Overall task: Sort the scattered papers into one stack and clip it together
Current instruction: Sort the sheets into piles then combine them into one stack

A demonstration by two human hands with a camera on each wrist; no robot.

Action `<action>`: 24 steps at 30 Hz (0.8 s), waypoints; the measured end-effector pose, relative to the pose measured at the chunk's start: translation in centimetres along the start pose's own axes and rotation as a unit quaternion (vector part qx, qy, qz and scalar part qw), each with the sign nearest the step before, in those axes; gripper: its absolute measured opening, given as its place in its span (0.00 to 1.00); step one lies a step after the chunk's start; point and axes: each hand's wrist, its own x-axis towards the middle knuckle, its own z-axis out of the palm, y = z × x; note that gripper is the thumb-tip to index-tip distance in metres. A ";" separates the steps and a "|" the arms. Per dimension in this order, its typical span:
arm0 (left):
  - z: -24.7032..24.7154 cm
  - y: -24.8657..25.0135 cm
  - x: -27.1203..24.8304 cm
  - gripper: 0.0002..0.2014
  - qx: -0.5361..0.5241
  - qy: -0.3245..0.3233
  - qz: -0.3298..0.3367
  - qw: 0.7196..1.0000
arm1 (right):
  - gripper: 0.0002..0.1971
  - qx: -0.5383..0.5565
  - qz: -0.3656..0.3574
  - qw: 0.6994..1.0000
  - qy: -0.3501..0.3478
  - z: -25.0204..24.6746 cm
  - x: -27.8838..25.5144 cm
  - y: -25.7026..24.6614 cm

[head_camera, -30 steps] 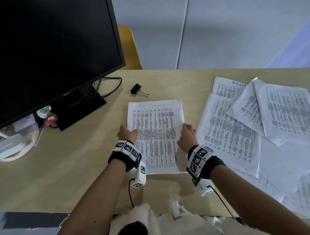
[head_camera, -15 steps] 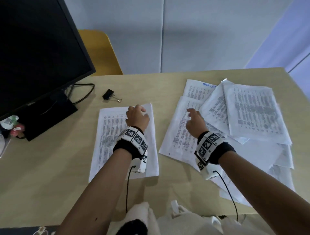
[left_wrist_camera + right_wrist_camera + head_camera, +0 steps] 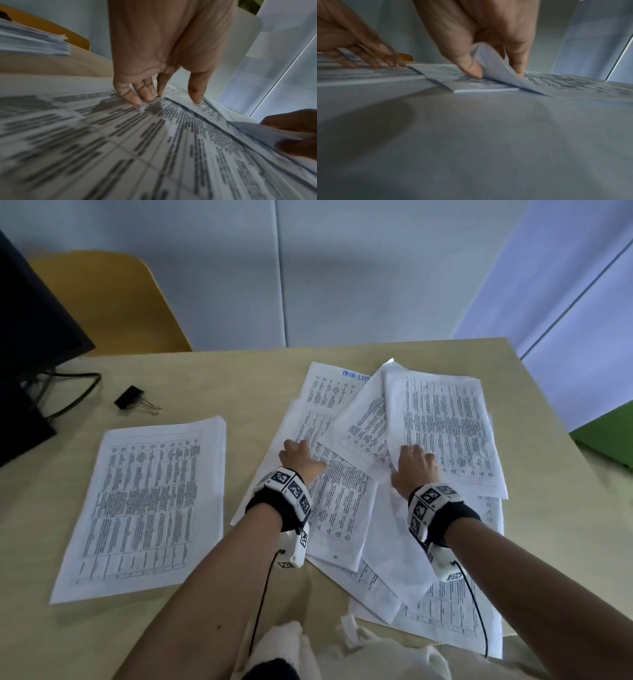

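A neat stack of printed sheets (image 3: 147, 508) lies on the left of the wooden table (image 3: 212, 385). To its right several scattered papers (image 3: 404, 573) overlap in a loose pile. My left hand (image 3: 298, 448) rests with straight fingers (image 3: 135, 98) on one printed sheet (image 3: 137, 135) at the pile's left side. My right hand (image 3: 414, 462) pinches the curled left edge of the top sheet (image 3: 573, 83) between thumb and fingers (image 3: 471, 69). A black binder clip (image 3: 132, 402) lies untouched behind the neat stack.
A black monitor (image 3: 30, 337) with its stand and cable occupies the far left. A yellow chair (image 3: 113, 302) stands behind the table. The table's right edge (image 3: 561, 433) runs close to the pile. White cloth (image 3: 342, 652) lies at the near edge.
Both hands left the neat stack and moved right onto the scattered pile. The right hand has taken hold of a sheet's edge. The head view swung right.
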 end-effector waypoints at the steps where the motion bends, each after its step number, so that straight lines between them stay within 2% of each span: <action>1: 0.3 0.6 0.2 0.28 0.004 -0.003 -0.002 1.000 | 0.18 -0.009 -0.023 0.999 0.029 0.0 0.1 0.3; 4: 0.9 2.5 1.1 0.29 -0.021 -0.016 -0.014 1.000 | 0.09 0.040 -0.048 0.996 0.071 -0.8 0.5 1.4; 6: 1.2 3.6 1.7 0.23 -0.064 -0.006 -0.022 0.998 | 0.15 0.122 -0.036 0.991 0.051 -1.9 1.1 2.0; 8: 1.4 4.1 2.3 0.20 -0.140 0.011 -0.028 0.990 | 0.17 0.243 -0.032 0.969 0.044 -2.8 1.9 2.1; 10: 1.5 4.6 2.2 0.21 -0.224 0.000 -0.044 0.974 | 0.11 0.338 -0.034 0.937 0.078 -3.7 1.6 1.5; 11: 1.6 4.7 2.1 0.24 -0.249 -0.013 -0.046 0.967 | 0.17 0.361 -0.045 0.927 0.095 -4.0 1.3 1.0; 13: 1.7 4.7 1.5 0.25 -0.264 -0.056 -0.026 0.963 | 0.26 0.350 -0.092 0.928 0.089 -4.1 0.7 0.0; 16: 1.3 4.3 0.7 0.10 -0.302 -0.109 0.001 0.947 | 0.17 0.228 -0.163 0.960 0.017 -3.0 0.2 -1.0; 17: 1.0 4.3 0.6 0.06 -0.314 -0.113 0.000 0.943 | 0.21 0.171 -0.181 0.968 -0.021 -2.6 -0.1 -1.1; 18: 0.7 4.4 0.5 0.06 -0.317 -0.111 0.004 0.942 | 0.29 0.117 -0.191 0.973 -0.055 -2.0 -0.3 -1.3; 19: 0.4 4.6 0.3 0.07 -0.314 -0.104 0.014 0.943 | 0.35 0.075 -0.195 0.975 -0.074 -1.5 -0.5 -1.4; 20: 0.1 4.7 0.4 0.09 -0.306 -0.102 0.028 0.946 | 0.35 0.047 -0.199 0.977 -0.065 -1.0 -0.6 -1.5; 22: -0.7 4.7 0.4 0.14 -0.266 -0.111 0.063 0.956 | 0.22 0.056 -0.194 0.979 -0.010 -0.5 -0.5 -1.5; 24: -1.5 3.7 1.2 0.23 -0.170 -0.082 0.071 0.980 | 0.10 0.114 -0.162 0.980 0.034 -0.5 0.2 -1.3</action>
